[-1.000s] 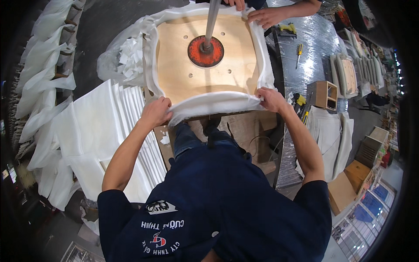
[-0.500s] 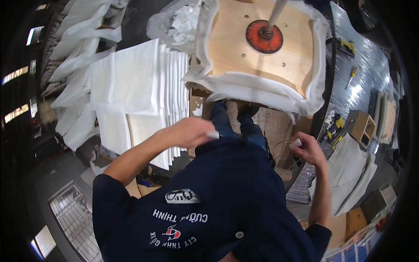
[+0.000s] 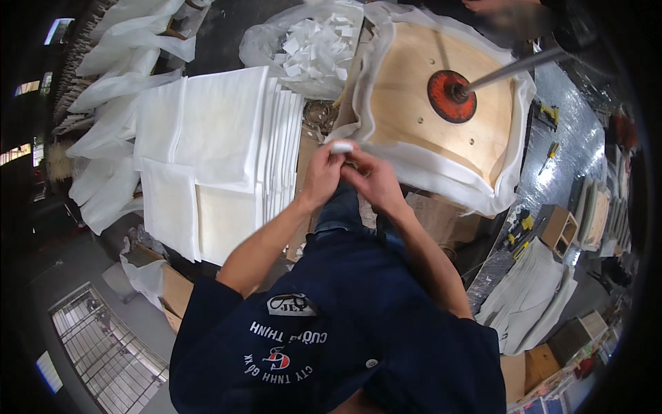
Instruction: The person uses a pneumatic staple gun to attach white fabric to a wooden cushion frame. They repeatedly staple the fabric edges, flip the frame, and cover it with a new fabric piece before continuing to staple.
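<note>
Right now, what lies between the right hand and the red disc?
Head view: white padding nearest the right hand, then wooden panel to the red disc.

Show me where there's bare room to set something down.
On the wooden panel, between red disc and white padding; on the film-wrapped table, between screwdriver and open box. Crowded: the left side, with white sheets near a bag of scraps.

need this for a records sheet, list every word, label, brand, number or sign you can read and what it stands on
Navy shirt: white lettering around a red-and-white emblem, upside down; not copied here.
White patch on the shirt: dark lettering; not copied here.
Wooden panel: no lettering shows.
Yellow-and-black tools: any markings too small to read.
</note>
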Tool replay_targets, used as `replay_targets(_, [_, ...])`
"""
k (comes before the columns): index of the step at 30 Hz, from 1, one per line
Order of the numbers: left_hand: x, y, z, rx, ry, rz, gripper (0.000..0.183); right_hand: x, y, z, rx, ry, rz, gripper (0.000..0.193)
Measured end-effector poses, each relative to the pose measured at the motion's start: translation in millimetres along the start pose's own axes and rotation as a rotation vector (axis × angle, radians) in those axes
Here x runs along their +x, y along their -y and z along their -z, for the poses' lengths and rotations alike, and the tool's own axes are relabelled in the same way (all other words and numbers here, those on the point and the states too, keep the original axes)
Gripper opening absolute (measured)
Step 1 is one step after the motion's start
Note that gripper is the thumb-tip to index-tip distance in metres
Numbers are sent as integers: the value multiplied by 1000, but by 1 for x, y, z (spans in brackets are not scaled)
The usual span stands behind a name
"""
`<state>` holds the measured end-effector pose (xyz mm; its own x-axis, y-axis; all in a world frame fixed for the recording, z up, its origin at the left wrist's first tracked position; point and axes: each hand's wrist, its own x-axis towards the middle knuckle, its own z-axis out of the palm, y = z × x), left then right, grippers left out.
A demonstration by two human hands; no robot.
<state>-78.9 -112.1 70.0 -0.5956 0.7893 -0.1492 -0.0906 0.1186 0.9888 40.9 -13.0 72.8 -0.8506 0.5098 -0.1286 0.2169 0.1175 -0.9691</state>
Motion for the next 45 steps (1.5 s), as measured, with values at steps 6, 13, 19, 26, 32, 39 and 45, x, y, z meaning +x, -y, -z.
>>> replay_targets(6, [177, 26, 131, 580, -371, -150, 37, 40, -29, -9, 180, -474, -453, 40])
replay_targets(13, [203, 70, 162, 601, -149, -189, 64, 68, -81, -27, -129, -369, -773, 40])
replay_targets(19, [61, 136, 113, 56, -64, 360, 39, 70, -97, -21, 188, -129, -745, 30])
replay_targets(26, [20, 144, 134, -98, -190, 554, 33, 45, -35, -47, -494, -94, -271, 22])
replay_targets(32, [48, 115, 153, 56, -82, 390, 32, 66, -51, -22, -849, -77, -374, 14])
replay_targets(39, [63, 110, 142, -22, -25, 306, 31, 65, 8, -26, -147, 450, -461, 30])
replay_targets(45, [37, 90, 120, -23, 31, 331, 31, 4, 22, -16, -746, -9, -165, 28])
